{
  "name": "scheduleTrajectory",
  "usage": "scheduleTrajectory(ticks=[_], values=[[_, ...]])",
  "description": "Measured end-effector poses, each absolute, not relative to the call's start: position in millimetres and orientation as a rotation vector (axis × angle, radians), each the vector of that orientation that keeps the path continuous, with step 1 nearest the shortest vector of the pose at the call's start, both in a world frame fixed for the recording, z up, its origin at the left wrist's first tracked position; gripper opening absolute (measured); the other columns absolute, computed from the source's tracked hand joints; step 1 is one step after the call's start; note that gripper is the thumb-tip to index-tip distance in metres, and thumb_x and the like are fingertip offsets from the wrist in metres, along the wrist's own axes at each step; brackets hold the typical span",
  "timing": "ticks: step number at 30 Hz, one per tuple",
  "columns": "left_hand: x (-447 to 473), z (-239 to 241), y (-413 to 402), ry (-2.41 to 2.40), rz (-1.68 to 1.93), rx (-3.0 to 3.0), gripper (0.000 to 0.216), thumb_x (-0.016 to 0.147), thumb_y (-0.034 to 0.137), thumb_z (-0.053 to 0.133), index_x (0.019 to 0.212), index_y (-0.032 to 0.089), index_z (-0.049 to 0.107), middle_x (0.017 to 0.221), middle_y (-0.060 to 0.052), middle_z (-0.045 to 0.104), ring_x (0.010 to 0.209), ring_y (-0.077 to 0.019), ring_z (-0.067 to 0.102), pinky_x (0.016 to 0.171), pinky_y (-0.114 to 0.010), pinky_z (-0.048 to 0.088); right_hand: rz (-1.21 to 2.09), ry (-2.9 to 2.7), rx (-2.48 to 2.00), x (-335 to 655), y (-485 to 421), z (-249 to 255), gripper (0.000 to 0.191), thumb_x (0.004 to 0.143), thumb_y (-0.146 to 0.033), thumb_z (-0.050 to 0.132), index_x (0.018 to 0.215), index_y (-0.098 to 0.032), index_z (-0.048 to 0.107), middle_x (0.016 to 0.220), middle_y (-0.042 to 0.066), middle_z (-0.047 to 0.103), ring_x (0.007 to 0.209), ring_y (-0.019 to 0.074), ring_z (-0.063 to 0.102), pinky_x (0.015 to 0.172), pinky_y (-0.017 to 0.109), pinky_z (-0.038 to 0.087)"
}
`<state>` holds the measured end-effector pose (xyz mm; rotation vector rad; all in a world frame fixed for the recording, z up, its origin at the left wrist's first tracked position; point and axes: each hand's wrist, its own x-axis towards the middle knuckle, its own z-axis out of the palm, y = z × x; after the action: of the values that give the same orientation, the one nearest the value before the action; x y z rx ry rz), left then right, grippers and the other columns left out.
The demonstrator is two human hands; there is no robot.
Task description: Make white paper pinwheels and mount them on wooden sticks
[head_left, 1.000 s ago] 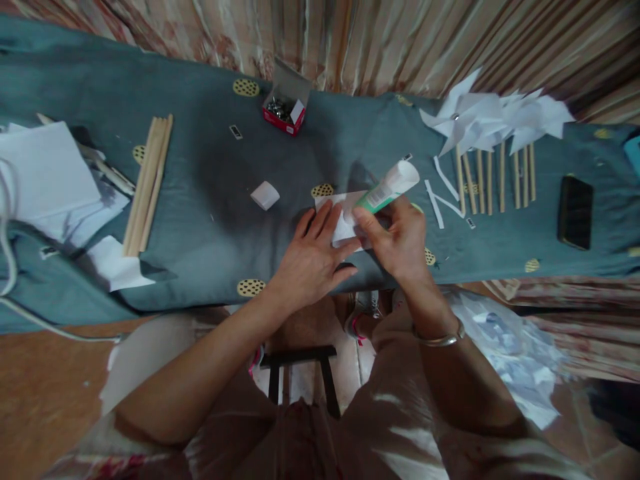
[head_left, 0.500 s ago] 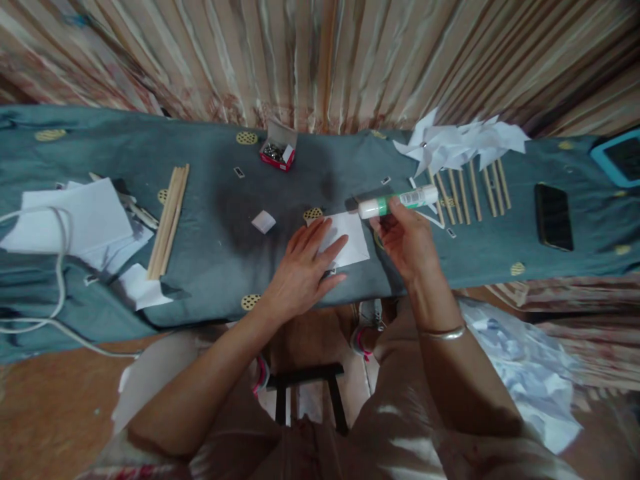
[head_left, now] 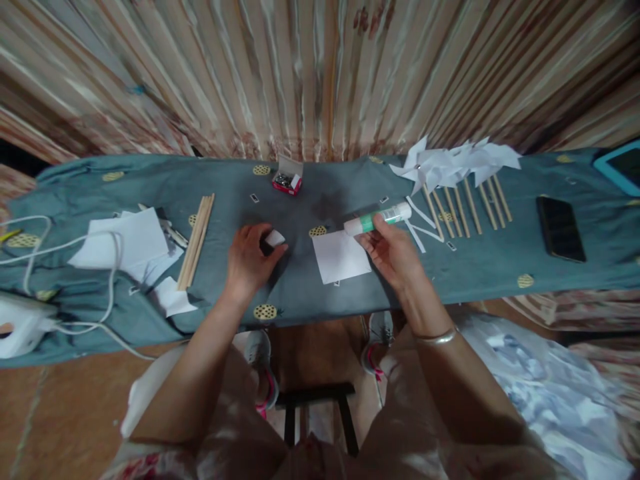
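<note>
Head view. The left hand rests on the tabletop, left of centre, fingers curled and pinching a small white cap. The right hand is just right of centre, fingers closed on a glue stick held nearly level above the cloth, its white end pointing left. A paper square lies flat between the hands, just below that end. Sticks and a paper stack lie to the left, a pin box at the far edge, pinwheels and a phone to the right.

Risk, as judged: if the stick's end is bare, a dip would smear the cloth or the paper square. The cap is held only at the fingertips and could slip and roll off the near edge.
</note>
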<state>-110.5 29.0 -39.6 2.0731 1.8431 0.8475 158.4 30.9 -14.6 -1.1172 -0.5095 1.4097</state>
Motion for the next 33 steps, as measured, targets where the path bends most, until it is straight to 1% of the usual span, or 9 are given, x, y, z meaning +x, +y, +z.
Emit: scheduleTrajectory(ticks=[3,6,9,12,14,18,21,28,33], values=[[-108,-36,30,1.792,0.899,2.025,0.023,0.080,0.034,0.070,0.098,0.020,0.069,0.098,-0.009,0.071,0.096,-0.0275,0.065,0.090,-0.043,0.052,1.420,-0.518,-1.092,155,32,-15,0.032,0.059,-0.039,0.092,0.069,-0.021,0.067,0.065,-0.006,0.066,0.059,0.0051,0.060,0.066,0.016,0.058],[-96,-32,27,1.636,1.046,1.906,0.025,0.077,0.035,0.074,0.098,0.022,0.071,0.097,-0.007,0.071,0.090,-0.0244,0.066,0.085,-0.039,0.053,1.434,-0.526,-1.069,152,32,-15,0.031,0.059,-0.038,0.092,0.068,-0.020,0.068,0.066,-0.005,0.067,0.060,0.0055,0.062,0.066,0.016,0.058],[-77,-29,23,1.478,1.133,1.723,0.023,0.077,0.032,0.073,0.098,0.023,0.071,0.098,-0.004,0.072,0.090,-0.0212,0.067,0.086,-0.037,0.055,1.458,-0.524,-1.056,151,32,-16,0.027,0.062,-0.035,0.090,0.071,-0.020,0.070,0.070,-0.004,0.071,0.064,0.0074,0.066,0.073,0.019,0.060],[-59,-30,21,1.347,1.177,1.534,0.027,0.075,0.030,0.074,0.100,0.022,0.071,0.102,-0.005,0.073,0.092,-0.0195,0.069,0.087,-0.036,0.057,1.503,-0.524,-1.039,149,31,-17,0.023,0.063,-0.031,0.090,0.073,-0.019,0.072,0.073,-0.003,0.073,0.069,0.0086,0.069,0.082,0.022,0.061],[-51,-32,22,1.297,1.183,1.443,0.029,0.073,0.027,0.074,0.101,0.020,0.070,0.103,-0.005,0.074,0.092,-0.0188,0.070,0.088,-0.036,0.058,1.523,-0.529,-1.038,147,29,-16,0.023,0.062,-0.028,0.090,0.073,-0.019,0.073,0.075,-0.002,0.074,0.070,0.0091,0.070,0.085,0.023,0.061],[-42,-34,24,1.247,1.198,1.342,0.033,0.069,0.025,0.077,0.100,0.017,0.070,0.104,-0.006,0.075,0.093,-0.0190,0.071,0.090,-0.036,0.058,1.529,-0.547,-1.048,145,26,-14,0.024,0.058,-0.027,0.092,0.072,-0.019,0.075,0.079,-0.001,0.077,0.072,0.0110,0.072,0.083,0.026,0.063],[-40,-33,24,1.225,1.203,1.331,0.033,0.069,0.025,0.077,0.100,0.016,0.071,0.107,-0.007,0.074,0.094,-0.0192,0.071,0.091,-0.036,0.058,1.523,-0.568,-1.048,144,24,-13,0.024,0.058,-0.027,0.092,0.073,-0.019,0.075,0.081,0.000,0.078,0.074,0.0113,0.072,0.082,0.026,0.064],[-38,-31,22,1.235,1.186,1.361,0.034,0.070,0.028,0.079,0.101,0.018,0.072,0.108,-0.007,0.075,0.095,-0.0205,0.072,0.091,-0.037,0.059,1.505,-0.617,-1.097,144,23,-12,0.025,0.056,-0.030,0.093,0.070,-0.020,0.074,0.079,-0.001,0.077,0.071,0.0098,0.072,0.081,0.023,0.063],[-37,-32,23,1.231,1.174,1.392,0.035,0.071,0.027,0.078,0.104,0.018,0.071,0.109,-0.007,0.075,0.097,-0.0208,0.072,0.092,-0.038,0.059,1.487,-0.626,-1.111,142,21,-10,0.030,0.051,-0.035,0.096,0.068,-0.021,0.075,0.075,-0.002,0.077,0.069,0.0098,0.072,0.075,0.020,0.063]])
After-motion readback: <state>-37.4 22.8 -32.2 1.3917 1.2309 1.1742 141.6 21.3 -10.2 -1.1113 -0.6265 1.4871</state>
